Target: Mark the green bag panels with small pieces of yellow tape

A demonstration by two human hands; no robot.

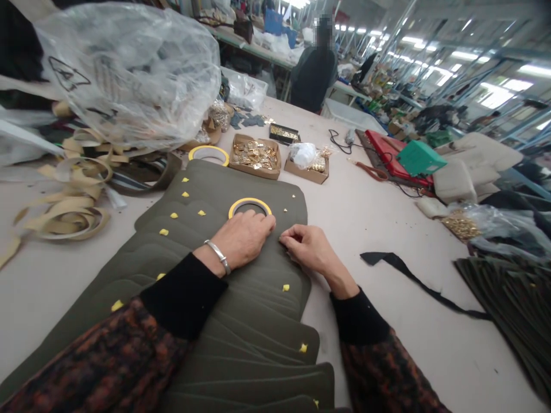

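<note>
My left hand, with a silver bracelet at the wrist, is closed over the stack of dark olive panels. Its curled fingers cover the near side of a yellow-edged roll of tape; whether they grip it is hidden. Just to the right, my right hand pinches thumb and forefinger together above the top panel's right edge. Anything between those fingertips is too small to make out. Small yellow pieces dot the overlapping panels, and two tiny gold fittings show on the top one.
Behind the panels sit another tape roll, a box of gold hardware and a smaller box. Tan strips and a plastic bag crowd the left. A black strip lies right. A person stands beyond the table.
</note>
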